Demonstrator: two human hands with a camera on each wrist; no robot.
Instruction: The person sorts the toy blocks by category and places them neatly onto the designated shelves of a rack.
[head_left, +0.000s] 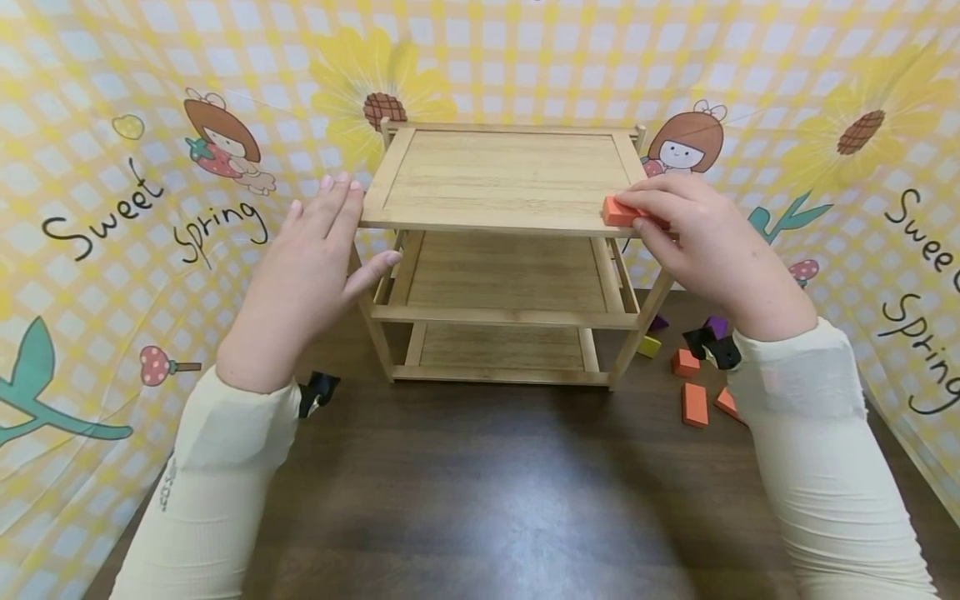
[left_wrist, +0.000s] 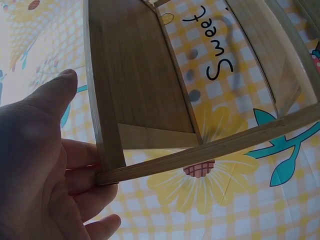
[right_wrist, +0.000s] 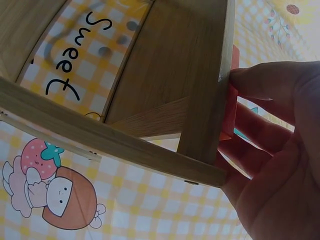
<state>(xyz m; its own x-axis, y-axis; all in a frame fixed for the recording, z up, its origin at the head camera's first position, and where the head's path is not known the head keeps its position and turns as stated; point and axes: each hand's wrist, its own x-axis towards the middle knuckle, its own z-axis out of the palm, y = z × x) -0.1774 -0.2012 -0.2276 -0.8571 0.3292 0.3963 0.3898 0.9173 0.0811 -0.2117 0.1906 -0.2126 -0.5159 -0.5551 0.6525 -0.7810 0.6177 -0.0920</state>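
Note:
A light wooden shelf rack [head_left: 510, 171] with three tiers stands in front of me. On the front right corner of its top board lies an orange block [head_left: 617, 212], pinched between the thumb and fingers of my right hand [head_left: 701, 233]. In the right wrist view the orange block [right_wrist: 230, 107] shows as a thin strip behind the board's edge, partly hidden. My left hand [head_left: 307, 275] rests at the front left corner of the top board with fingers extended. The left wrist view shows the left hand's fingertips [left_wrist: 102, 200] touching the wooden corner post.
Orange blocks [head_left: 694, 405], a yellow block [head_left: 648, 347] and purple blocks [head_left: 717, 326] lie on the dark floor [head_left: 495, 483] right of the rack. Black straps hang near both wrists. A yellow checked cloth [head_left: 517, 67] surrounds the rack at the back and sides.

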